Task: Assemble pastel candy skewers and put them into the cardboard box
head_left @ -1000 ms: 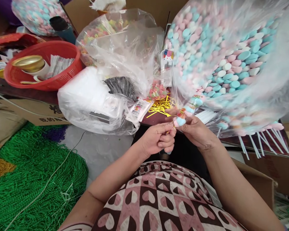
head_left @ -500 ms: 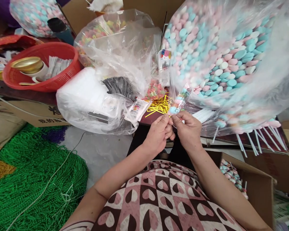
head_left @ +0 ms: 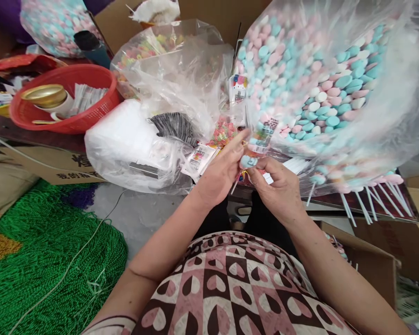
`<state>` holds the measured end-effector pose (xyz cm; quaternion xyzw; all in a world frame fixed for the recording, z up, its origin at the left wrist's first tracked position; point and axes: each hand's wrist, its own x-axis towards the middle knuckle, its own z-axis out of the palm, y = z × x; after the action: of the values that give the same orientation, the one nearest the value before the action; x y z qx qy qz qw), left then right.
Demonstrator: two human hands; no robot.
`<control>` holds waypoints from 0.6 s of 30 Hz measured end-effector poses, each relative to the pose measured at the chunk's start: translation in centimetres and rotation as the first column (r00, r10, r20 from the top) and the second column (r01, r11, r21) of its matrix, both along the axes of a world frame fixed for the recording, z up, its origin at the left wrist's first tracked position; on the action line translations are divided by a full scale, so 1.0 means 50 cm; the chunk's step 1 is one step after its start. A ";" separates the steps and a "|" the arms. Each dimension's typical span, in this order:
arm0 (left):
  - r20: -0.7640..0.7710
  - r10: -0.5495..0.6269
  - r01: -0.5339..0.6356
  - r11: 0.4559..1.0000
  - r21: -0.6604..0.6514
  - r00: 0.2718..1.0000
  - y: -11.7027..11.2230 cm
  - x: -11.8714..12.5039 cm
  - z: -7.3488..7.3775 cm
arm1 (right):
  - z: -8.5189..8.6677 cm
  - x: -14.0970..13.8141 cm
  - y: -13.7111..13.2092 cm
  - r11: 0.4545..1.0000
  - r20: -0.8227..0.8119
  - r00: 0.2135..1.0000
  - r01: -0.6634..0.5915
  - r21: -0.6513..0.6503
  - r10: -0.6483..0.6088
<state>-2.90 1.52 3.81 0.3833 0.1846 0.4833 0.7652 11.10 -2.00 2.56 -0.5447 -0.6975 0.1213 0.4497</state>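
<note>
My right hand pinches the lower end of a wrapped marshmallow skewer, where a gold twist tie shows. The skewer tilts up and away to the right; its clear wrapper has dark print, and pale blue and peach marshmallows show through. Below the tie, a short white stick pokes out. My left hand lies along the skewer's left side, fingers stretched out and close together. Whether those fingers touch the wrapper I cannot tell. Most of the gold ties on the table are hidden behind this hand.
A big clear bag of pink, blue and white marshmallows fills the right side, with several white-stick skewers at its front edge. To the left are a red basket, a bag of white sleeves and green beaded strands below.
My left hand has gone from pinching at the tie to stretched fingers further up. My right hand has shifted slightly right and down, still on the skewer, and the white stick has come into view.
</note>
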 end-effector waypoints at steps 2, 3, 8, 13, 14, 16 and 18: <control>0.030 -0.016 0.015 1.000 0.024 0.999 -0.001 -0.008 0.021 | -0.002 -0.001 -0.005 0.999 -0.040 0.999 -0.015 -0.037 0.013; 0.027 -0.011 0.010 0.999 0.033 1.000 -0.005 -0.013 0.028 | -0.002 0.000 -0.007 0.998 -0.070 0.997 -0.016 -0.062 0.011; -0.134 0.064 -0.042 0.987 0.157 0.989 -0.046 -0.032 0.034 | 0.010 0.018 0.002 0.999 -0.077 0.996 0.047 -0.027 -0.049; -0.482 -0.005 0.092 0.983 0.157 0.876 -0.057 -0.020 0.004 | 0.040 0.028 0.025 0.948 0.147 0.975 0.117 0.296 -0.166; -0.476 -0.059 0.110 0.991 0.081 0.878 -0.051 -0.015 -0.005 | 0.042 0.025 0.026 0.938 0.170 0.972 0.099 0.333 -0.162; -0.315 -0.151 0.124 0.987 -0.103 0.937 -0.033 -0.009 -0.016 | 0.039 0.014 0.020 0.937 0.176 0.979 0.040 0.348 -0.107; -0.131 -0.132 0.097 0.966 -0.240 0.983 -0.014 -0.009 -0.014 | 0.024 0.003 0.009 0.951 0.128 0.991 -0.013 0.310 -0.028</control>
<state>-3.36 0.81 3.13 0.3356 0.2728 0.3839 0.8159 11.24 -1.54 3.78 -0.4768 -0.7337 -0.0274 0.4833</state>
